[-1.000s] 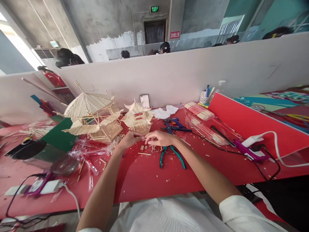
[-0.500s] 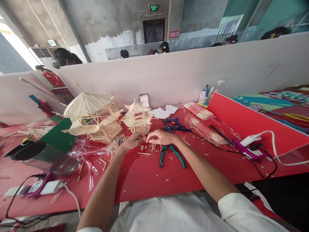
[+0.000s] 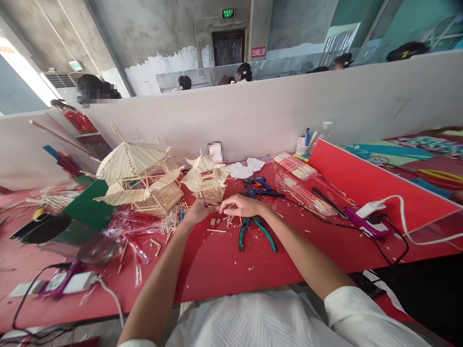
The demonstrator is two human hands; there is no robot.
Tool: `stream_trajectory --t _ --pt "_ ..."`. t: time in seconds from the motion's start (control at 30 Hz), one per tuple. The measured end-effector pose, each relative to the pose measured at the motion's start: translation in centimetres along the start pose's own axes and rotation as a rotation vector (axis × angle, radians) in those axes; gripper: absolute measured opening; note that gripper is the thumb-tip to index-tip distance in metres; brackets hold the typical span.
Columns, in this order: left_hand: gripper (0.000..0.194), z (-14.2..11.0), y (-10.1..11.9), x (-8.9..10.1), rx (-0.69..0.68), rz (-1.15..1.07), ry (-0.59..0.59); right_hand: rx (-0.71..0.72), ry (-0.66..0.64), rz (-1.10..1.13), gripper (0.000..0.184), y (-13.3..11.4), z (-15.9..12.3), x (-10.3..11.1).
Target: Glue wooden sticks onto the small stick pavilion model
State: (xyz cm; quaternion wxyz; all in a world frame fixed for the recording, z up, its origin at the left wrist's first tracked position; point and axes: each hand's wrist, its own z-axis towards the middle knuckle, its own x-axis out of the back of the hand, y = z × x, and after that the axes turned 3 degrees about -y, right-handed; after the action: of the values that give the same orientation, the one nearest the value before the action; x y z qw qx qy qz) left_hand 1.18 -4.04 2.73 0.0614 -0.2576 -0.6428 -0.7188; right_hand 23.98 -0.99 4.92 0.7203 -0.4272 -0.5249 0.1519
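My left hand [image 3: 198,210] and my right hand [image 3: 241,206] meet over the red table [image 3: 217,270], fingertips pinched together on a thin wooden stick [image 3: 214,206]. Cut stick pieces [image 3: 220,222] lie scattered just under them. A small stick model house [image 3: 207,179] stands right behind the hands. A larger stick pagoda [image 3: 139,174] stands to its left. Green-handled pliers [image 3: 255,229] lie beside my right wrist.
Blue-handled cutters [image 3: 261,187] and bags of sticks [image 3: 307,193] lie at the right, with a purple glue gun [image 3: 367,224] and its white plug. Clear wrappers, a green board [image 3: 87,205] and a second glue gun [image 3: 60,282] are at the left. A grey partition runs behind; people sit beyond it.
Both hands stay pinched together in nearly the same place; the camera view has shifted slightly. Nothing else has moved.
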Motion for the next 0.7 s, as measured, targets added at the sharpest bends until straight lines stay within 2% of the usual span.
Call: stream_trajectory --t 0.13,0.3,0.43,0.57,0.7 --pt "0.031 0.0 -0.4 0.2 0.011 0.065 0.037 0.003 -0.014 0.0 0.022 0.0 0.0 -0.1" --pt "0.032 0.1 -0.4 0.1 -0.07 0.126 0.025 -0.003 -0.011 -0.041 0.024 0.0 0.0 0.1" --pt "0.04 0.0 0.0 -0.4 -0.093 0.061 -0.037 0.002 -0.006 -0.081 0.025 -0.1 0.0 0.1" --pt "0.042 -0.2 0.6 -0.6 -0.161 0.032 -0.134 0.073 -0.004 -0.126 0.023 -0.2 0.0 -0.1" --pt "0.045 -0.6 1.3 -0.2 -0.135 0.012 -0.261 0.107 -0.036 -0.12 0.022 -0.2 0.0 -0.1"
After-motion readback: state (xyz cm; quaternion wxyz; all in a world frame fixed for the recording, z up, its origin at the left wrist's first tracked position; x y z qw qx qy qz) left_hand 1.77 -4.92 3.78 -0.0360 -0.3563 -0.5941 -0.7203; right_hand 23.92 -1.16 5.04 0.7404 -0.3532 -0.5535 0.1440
